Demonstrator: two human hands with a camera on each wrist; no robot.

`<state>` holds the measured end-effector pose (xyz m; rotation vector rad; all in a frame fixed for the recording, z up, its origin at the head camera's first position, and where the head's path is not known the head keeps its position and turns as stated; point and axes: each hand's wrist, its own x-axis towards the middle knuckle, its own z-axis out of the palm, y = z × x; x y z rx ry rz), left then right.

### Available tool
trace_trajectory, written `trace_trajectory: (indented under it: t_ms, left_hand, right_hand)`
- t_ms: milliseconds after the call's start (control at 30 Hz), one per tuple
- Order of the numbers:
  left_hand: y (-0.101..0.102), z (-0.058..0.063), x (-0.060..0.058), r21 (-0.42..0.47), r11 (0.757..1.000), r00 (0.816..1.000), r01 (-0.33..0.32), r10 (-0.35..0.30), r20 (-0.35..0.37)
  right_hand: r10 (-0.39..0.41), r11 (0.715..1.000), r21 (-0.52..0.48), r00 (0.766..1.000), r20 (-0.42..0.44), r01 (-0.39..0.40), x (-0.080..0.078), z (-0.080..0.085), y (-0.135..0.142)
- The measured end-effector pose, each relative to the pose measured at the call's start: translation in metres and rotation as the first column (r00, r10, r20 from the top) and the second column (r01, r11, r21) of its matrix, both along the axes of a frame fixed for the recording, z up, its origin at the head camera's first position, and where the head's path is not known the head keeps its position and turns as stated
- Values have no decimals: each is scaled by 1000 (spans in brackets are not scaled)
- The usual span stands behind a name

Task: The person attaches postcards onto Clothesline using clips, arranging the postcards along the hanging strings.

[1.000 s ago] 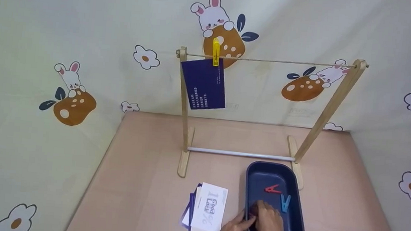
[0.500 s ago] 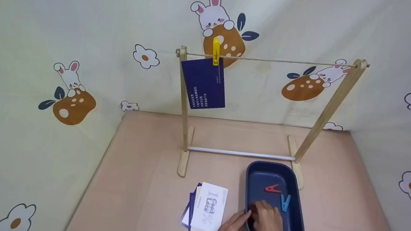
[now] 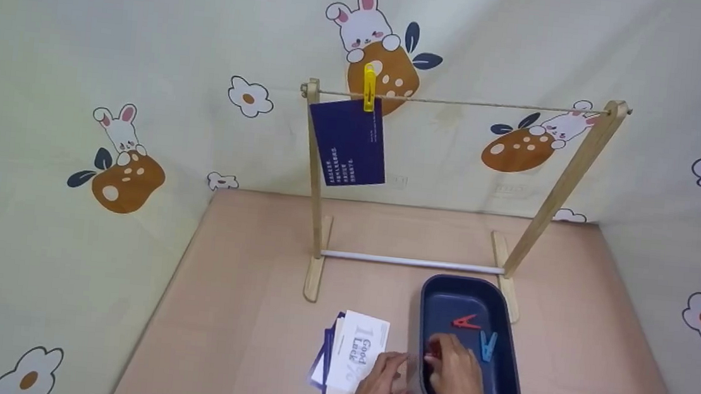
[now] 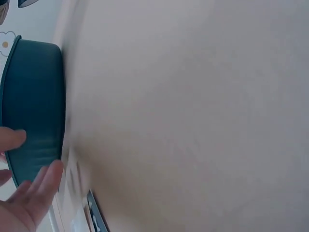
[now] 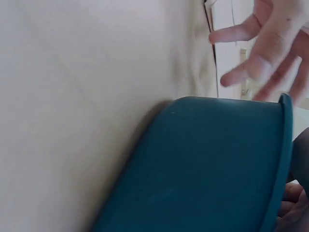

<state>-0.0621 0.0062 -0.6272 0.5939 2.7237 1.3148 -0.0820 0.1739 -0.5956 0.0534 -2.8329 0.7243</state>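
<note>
In the head view my right hand (image 3: 458, 381) reaches into the dark blue tray (image 3: 514, 389). Its curled fingers pinch a red clothespin (image 3: 435, 349), mostly hidden behind them. A second red clothespin (image 3: 466, 322) and a light blue clothespin (image 3: 487, 347) lie on the tray floor, beyond the fingertips. My left hand (image 3: 376, 393) is just left of the tray, fingers spread and holding nothing, over the right edge of a stack of cards (image 3: 357, 356). The right wrist view shows those left fingers (image 5: 270, 53) apart from the tray wall (image 5: 207, 154).
Behind the tray stands a wooden frame (image 3: 563, 190) with a string (image 3: 492, 105) across its top. From the string's left end hangs a dark blue card (image 3: 349, 143), clipped by a yellow clothespin (image 3: 369, 89). A white crossbar (image 3: 411, 262) joins the feet.
My left hand has drawn back from the tray's left rim and shifted left toward the cards. The right hand stays inside the tray, its fingertips slightly higher, with more red showing between them.
</note>
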Motion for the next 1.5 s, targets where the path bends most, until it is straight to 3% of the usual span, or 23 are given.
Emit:
trace_trajectory:
  t_ms: [100, 233, 333, 533, 867, 1033, 1233, 1500]
  left_hand:
    - [-2, 4, -1, -26, 991, 991, -134, 135, 24]
    - [-4, 8, -4, -89, 954, 956, -285, 289, 48]
    - [-7, 7, -7, -155, 919, 928, -362, 371, 36]
    - [-17, -1, -16, -231, 839, 869, -492, 491, -63]
    - [-29, -1, -34, -369, 752, 812, -546, 584, -11]
    - [-33, 0, -40, -381, 733, 791, -563, 612, 8]
    - [-37, 0, -43, -419, 708, 775, -569, 632, 15]
    - [-47, 1, -49, -373, 710, 746, -597, 663, 68]
  right_hand:
    - [0, 1000, -20, 999, -32, 0, 0, 3, -1]
    - [17, 999, -36, 994, -108, -21, -1, 8, -2]
    - [38, 998, -44, 982, -184, -47, -1, 12, -4]
    - [71, 995, -49, 948, -310, -90, -1, 26, -8]
    - [119, 985, -51, 855, -505, -167, -4, 66, -5]
    - [102, 986, -64, 862, -497, -153, -4, 79, -4]
    - [101, 987, -62, 872, -479, -148, -2, 82, -4]
    - [128, 983, -44, 848, -514, -176, -1, 80, -6]
